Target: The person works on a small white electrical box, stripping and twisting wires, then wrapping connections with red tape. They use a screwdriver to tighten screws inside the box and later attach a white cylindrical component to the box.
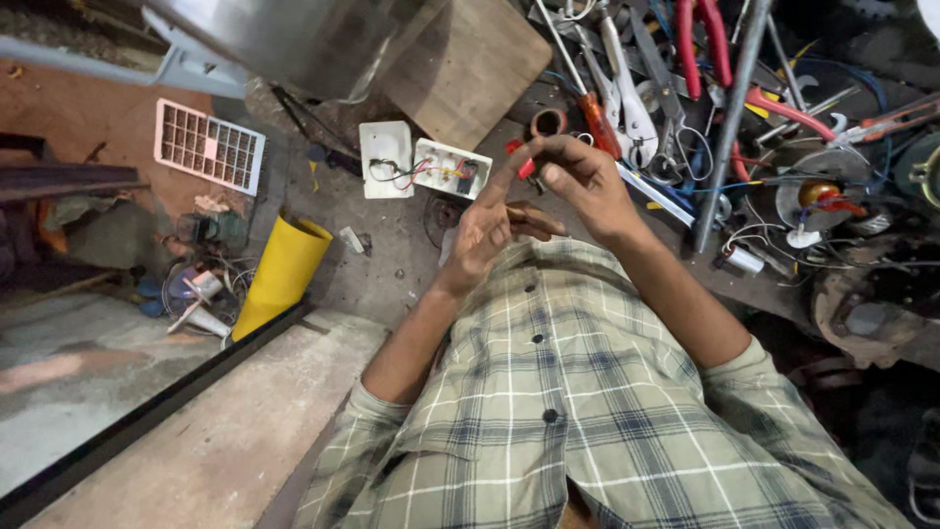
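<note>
From the head view, both hands meet in front of the chest, above a cluttered workshop floor. The right hand (578,181) is curled, its thumb and fingers pinched around a small red-handled tool (523,162) whose red end pokes out on the left side of the fist. The left hand (487,230) lies just below and beside it, palm up and fingers loosely spread, holding nothing that can be made out; its fingertips reach up to touch the red piece.

Just beyond the hands on the floor rests an open white plastic switch box with coloured wires (446,168), beside a white square cover plate (386,159). A yellow plastic tube (284,269) stands further left. To the right lie pliers with red grips (705,44) among scattered tools.
</note>
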`<state>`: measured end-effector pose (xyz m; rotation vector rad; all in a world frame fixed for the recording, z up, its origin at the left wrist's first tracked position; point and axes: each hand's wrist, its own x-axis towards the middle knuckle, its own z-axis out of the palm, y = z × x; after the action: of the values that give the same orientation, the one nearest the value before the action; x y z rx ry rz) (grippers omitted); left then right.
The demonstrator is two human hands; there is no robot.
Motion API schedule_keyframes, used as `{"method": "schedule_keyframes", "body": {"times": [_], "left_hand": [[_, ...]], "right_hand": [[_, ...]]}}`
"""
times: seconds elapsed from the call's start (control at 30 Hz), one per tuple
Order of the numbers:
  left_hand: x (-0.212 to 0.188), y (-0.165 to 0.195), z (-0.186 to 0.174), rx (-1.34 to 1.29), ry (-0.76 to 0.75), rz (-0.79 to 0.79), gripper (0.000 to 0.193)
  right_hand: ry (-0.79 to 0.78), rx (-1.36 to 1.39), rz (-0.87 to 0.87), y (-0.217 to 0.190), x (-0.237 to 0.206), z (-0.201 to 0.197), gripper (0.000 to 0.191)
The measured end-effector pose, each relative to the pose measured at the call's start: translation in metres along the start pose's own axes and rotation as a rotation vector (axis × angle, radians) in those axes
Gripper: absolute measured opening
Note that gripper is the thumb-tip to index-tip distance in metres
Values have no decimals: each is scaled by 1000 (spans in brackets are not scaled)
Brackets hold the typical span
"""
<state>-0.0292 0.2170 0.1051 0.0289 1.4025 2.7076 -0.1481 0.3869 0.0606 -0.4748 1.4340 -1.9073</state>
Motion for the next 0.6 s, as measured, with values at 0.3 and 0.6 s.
{"method": "schedule_keyframes", "body": {"times": [0.3,0.6], "left_hand": [[-29,4,-9,-49,113,69,104],[-62,-2,-14,62,114,5,90]], "right_hand": [[-144,-132,-4,12,2,25,14],[-42,-150,-107,3,-6,42,27]]}}
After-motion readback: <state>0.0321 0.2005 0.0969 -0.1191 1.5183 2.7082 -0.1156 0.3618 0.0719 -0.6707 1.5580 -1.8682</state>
